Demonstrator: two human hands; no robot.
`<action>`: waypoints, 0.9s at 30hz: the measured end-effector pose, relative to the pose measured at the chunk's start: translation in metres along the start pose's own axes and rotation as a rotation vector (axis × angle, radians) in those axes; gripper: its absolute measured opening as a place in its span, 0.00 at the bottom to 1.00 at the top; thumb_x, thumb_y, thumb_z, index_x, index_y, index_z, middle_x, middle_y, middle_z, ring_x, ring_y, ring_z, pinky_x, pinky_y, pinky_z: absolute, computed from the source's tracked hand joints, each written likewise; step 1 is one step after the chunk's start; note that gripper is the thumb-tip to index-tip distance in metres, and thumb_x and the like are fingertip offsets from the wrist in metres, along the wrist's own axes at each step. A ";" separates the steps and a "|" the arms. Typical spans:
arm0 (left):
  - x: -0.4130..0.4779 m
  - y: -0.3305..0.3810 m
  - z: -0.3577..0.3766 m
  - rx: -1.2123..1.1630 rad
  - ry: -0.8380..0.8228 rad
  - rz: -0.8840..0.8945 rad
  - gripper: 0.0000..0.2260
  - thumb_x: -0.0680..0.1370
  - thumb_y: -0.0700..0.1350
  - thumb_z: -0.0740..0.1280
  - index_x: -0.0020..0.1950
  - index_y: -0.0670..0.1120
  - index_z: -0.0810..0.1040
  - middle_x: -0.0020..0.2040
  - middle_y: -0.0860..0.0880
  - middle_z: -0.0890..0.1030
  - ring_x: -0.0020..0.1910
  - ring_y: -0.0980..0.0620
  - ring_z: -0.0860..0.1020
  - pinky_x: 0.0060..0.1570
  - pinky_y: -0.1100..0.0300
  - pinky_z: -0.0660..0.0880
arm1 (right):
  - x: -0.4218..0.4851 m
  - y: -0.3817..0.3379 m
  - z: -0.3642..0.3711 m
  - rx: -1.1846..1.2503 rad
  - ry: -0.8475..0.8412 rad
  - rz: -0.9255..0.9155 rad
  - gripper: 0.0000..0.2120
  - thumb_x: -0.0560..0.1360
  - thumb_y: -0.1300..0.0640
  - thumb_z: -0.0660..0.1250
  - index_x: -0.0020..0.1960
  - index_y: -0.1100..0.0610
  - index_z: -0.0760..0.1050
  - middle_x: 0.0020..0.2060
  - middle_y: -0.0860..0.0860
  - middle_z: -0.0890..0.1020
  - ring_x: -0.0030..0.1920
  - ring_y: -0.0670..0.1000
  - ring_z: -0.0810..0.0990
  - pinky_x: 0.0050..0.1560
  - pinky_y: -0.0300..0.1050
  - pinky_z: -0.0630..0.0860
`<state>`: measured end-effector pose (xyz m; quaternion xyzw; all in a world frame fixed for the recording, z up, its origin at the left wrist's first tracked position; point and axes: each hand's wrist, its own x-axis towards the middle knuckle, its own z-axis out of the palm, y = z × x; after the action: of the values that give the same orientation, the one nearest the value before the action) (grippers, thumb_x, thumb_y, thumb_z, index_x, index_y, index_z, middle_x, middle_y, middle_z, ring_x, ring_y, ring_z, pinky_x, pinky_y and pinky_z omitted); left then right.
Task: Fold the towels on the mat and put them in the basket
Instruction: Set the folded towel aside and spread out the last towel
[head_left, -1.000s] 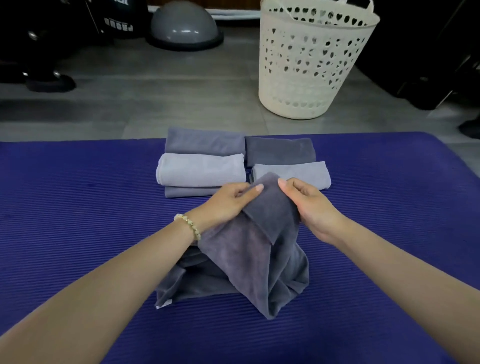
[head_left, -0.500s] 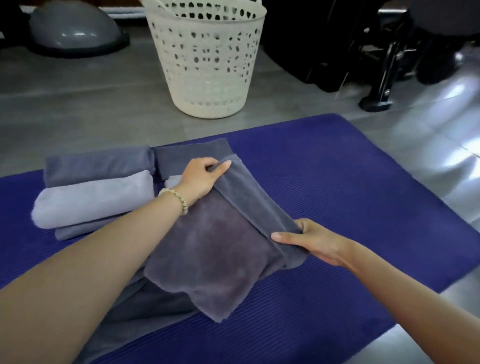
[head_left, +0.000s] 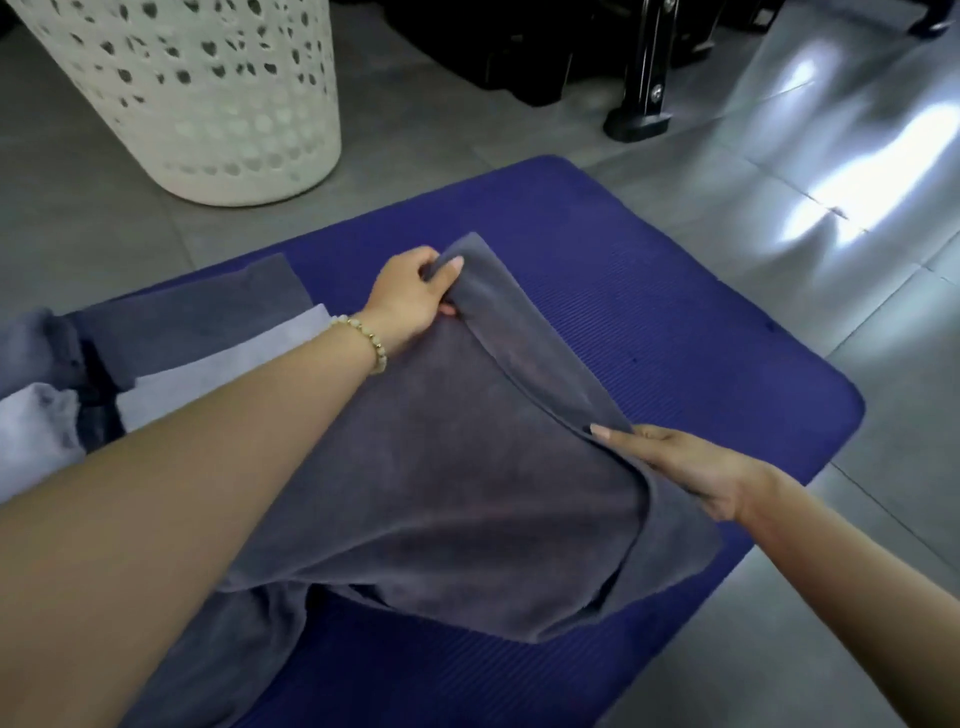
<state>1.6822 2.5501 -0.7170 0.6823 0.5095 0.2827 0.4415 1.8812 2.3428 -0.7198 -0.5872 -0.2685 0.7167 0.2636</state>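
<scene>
A dark grey towel (head_left: 467, 493) is stretched out above the blue mat (head_left: 675, 322). My left hand (head_left: 410, 296) pinches its far corner, and my right hand (head_left: 696, 473) grips the near end of the same edge. The rest of the towel hangs down and trails onto the mat under my left arm. Several folded towels (head_left: 197, 332), dark grey and light grey, lie on the mat to the left, partly hidden by my left arm. The white perforated basket (head_left: 208, 98) stands on the floor beyond the mat, upper left.
Grey tiled floor surrounds the mat, with bright light reflections at the right. A black equipment leg (head_left: 641, 104) and dark gear stand at the top centre-right. The mat's right corner (head_left: 847, 410) is close to my right hand.
My hands have moved apart, spreading the towel's top edge from a bunched peak into a long taut line. The view has swung right, so the basket and the folded towels now sit further left.
</scene>
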 end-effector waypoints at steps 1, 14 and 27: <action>0.006 0.008 0.008 0.005 -0.008 0.042 0.08 0.81 0.49 0.62 0.47 0.46 0.73 0.42 0.52 0.77 0.33 0.67 0.77 0.43 0.63 0.74 | 0.005 -0.002 -0.010 0.013 0.046 -0.016 0.18 0.79 0.50 0.61 0.63 0.59 0.76 0.58 0.55 0.82 0.58 0.55 0.81 0.59 0.48 0.78; -0.115 -0.084 0.141 -0.058 -0.590 -0.228 0.08 0.78 0.51 0.66 0.44 0.48 0.77 0.37 0.51 0.80 0.38 0.53 0.78 0.45 0.52 0.78 | 0.065 0.088 -0.089 -0.257 0.405 0.046 0.15 0.74 0.47 0.70 0.54 0.57 0.80 0.49 0.51 0.81 0.48 0.48 0.77 0.49 0.40 0.75; -0.142 -0.063 0.189 -0.720 -0.468 -0.510 0.17 0.82 0.53 0.57 0.70 0.52 0.70 0.64 0.52 0.78 0.63 0.55 0.75 0.67 0.54 0.70 | 0.046 0.077 -0.066 -0.150 0.276 -0.075 0.44 0.67 0.25 0.60 0.54 0.67 0.77 0.52 0.57 0.83 0.58 0.55 0.80 0.66 0.47 0.70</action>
<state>1.7664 2.3625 -0.8489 0.3855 0.4177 0.1631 0.8064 1.9336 2.3246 -0.8164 -0.6875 -0.3042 0.5970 0.2802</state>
